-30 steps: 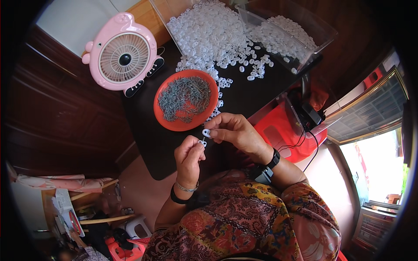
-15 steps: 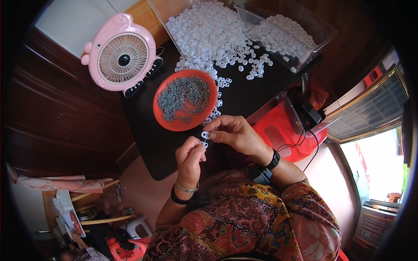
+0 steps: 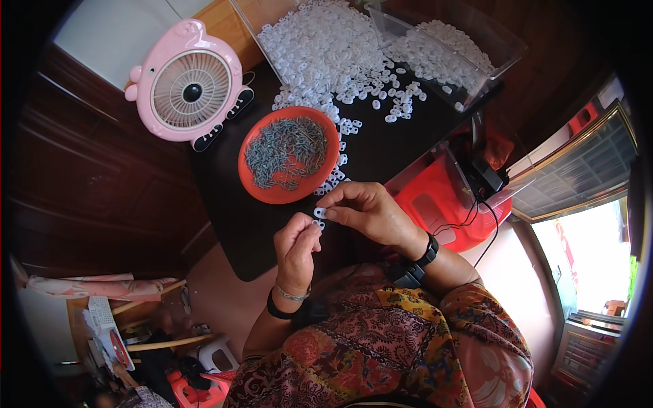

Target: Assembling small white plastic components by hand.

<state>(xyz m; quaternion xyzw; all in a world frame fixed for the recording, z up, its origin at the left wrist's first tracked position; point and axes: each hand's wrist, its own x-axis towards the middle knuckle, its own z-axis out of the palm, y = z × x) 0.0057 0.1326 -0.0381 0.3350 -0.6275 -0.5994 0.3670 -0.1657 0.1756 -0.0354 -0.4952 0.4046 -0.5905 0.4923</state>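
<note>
My left hand [image 3: 296, 250] has its thumb and fingers pinched on a small white plastic clip [image 3: 317, 224] with two holes. Just above it, my right hand [image 3: 373, 212] grips a second white clip [image 3: 320, 213] between thumb and fingertips. The two clips nearly meet, one over the other; whether a screw joins them is too small to tell. Beyond my hands, an orange plate [image 3: 271, 196] holds a heap of small grey screws [image 3: 284, 151]. Loose white clips [image 3: 340, 163] lie along the plate's right edge.
A large pile of white pieces [image 3: 326, 51] spills from a clear bin at the back. Another clear bin [image 3: 507, 58] lies right of it. A pink fan [image 3: 153, 112] stands at the dark table's [image 3: 238, 238] far left. A red stool [image 3: 435, 211] is at the right.
The right-hand clip has come slightly down toward the left-hand one, narrowing the gap between them. Both hands otherwise keep their pinch and place.
</note>
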